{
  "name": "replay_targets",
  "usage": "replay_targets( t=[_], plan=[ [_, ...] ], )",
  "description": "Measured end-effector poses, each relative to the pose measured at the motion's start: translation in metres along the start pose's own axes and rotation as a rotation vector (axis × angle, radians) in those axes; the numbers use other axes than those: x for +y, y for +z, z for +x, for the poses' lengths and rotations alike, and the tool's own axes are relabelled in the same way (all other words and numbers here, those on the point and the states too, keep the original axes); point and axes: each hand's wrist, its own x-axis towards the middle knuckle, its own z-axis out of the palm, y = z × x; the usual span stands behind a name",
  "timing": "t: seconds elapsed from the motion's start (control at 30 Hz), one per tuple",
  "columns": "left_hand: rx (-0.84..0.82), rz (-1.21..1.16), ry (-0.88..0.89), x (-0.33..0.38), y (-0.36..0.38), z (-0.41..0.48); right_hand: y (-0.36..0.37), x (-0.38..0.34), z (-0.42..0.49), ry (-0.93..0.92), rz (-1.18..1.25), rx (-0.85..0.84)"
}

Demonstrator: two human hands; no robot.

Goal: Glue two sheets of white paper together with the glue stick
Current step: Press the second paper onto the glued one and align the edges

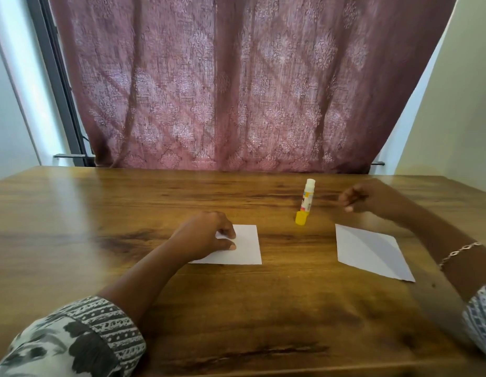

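Two white paper sheets lie flat on the wooden table (100, 208). My left hand (206, 235) rests on the left sheet (247, 247), fingertips pressing its left part. The right sheet (369, 253) lies apart, with a diagonal fold line and nothing on it. Between and behind the sheets the glue stick (308, 195) stands upright and uncapped, its white tip showing. Its yellow cap (301, 218) sits on the table just in front of it. My right hand (361, 198) hovers to the right of the glue stick, fingers loosely curled, holding nothing.
A dusky pink patterned curtain (236, 85) hangs behind the table's far edge. A dark window frame (59, 85) stands at the back left. A thin bracelet (459, 253) circles my right wrist.
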Motion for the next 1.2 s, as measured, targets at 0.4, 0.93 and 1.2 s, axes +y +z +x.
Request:
replay_targets(
  t=[0.4,0.93,1.2],
  plan=[
    [0.021,-0.034,-0.015,0.002,0.002,-0.001,-0.019,0.038,-0.023,0.211,-0.251,-0.339],
    [0.023,-0.034,-0.004,0.000,0.004,-0.001,-0.017,0.039,-0.013,0.245,-0.433,-0.360],
    [0.030,-0.004,-0.005,0.000,0.004,-0.001,-0.035,0.021,-0.037,0.078,-0.124,-0.268]
  ],
)
